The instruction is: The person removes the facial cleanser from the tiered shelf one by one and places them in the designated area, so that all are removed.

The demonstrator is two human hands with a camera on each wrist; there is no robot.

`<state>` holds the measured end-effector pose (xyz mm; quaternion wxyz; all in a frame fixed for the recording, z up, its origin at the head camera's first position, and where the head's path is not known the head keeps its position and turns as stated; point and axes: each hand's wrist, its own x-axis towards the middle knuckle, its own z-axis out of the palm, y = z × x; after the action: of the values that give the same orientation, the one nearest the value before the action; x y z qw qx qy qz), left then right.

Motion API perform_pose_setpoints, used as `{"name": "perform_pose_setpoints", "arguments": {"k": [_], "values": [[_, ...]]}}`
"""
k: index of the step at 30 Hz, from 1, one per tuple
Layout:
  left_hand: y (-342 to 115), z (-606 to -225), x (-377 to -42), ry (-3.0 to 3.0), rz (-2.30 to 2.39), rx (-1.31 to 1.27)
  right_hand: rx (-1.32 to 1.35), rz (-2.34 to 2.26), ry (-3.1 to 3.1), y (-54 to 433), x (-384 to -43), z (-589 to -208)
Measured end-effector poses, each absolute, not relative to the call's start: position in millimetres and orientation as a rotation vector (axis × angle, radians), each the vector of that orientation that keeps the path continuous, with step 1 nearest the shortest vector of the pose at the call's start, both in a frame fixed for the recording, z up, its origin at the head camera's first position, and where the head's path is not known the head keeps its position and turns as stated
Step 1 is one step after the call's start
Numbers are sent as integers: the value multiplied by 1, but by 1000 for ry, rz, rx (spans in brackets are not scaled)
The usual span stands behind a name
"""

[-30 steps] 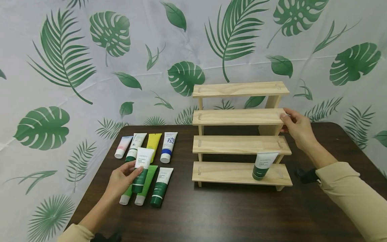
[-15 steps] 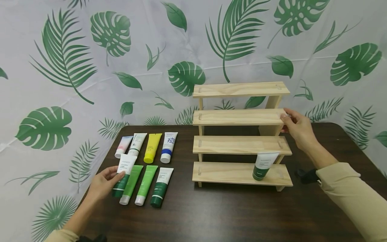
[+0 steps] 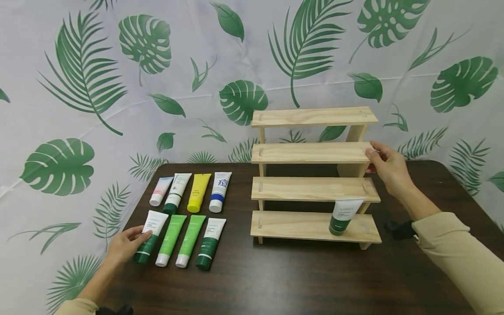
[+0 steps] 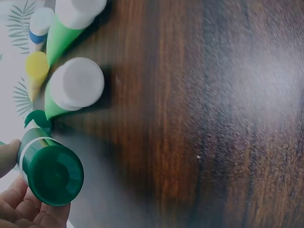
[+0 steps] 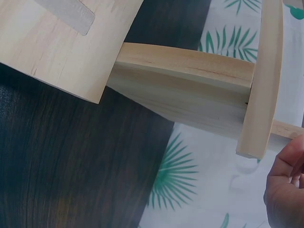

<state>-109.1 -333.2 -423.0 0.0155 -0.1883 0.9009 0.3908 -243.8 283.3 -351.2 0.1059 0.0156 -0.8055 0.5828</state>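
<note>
My left hand (image 3: pixel 123 246) pinches a white squeeze tube with a dark green lower part (image 3: pixel 155 224) at the left end of the front row of tubes. Its green cap (image 4: pixel 56 175) faces the camera in the left wrist view; whether it touches the table I cannot tell. Beside it lie two light green tubes (image 3: pixel 172 236) and another white-and-green tube (image 3: pixel 211 236). My right hand (image 3: pixel 390 168) grips the right end of the second board from the top of a stepped wooden shelf (image 3: pixel 311 152). On the lowest board stands a white-and-green tube (image 3: pixel 343 216), leaning slightly.
Behind the front row lie a pink-and-white tube (image 3: pixel 161 190), a white tube with a green cap (image 3: pixel 179 188), a yellow tube (image 3: pixel 199 191) and a white-and-blue tube (image 3: pixel 220 188). The dark wooden table (image 3: pixel 291 280) meets a leaf-patterned cloth (image 3: pixel 189 52) at its back and left.
With the tube in its grip, my left hand has moved left and toward the near side, from over the light green tubes to beside them. My right hand stays on the shelf.
</note>
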Motion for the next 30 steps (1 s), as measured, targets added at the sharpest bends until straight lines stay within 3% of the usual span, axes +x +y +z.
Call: {"name": "perform_pose_setpoints", "arguments": {"k": [30], "values": [[-345, -441, -116, 2800, 1104, -585, 35, 1727, -2364, 283, -245, -352]]}}
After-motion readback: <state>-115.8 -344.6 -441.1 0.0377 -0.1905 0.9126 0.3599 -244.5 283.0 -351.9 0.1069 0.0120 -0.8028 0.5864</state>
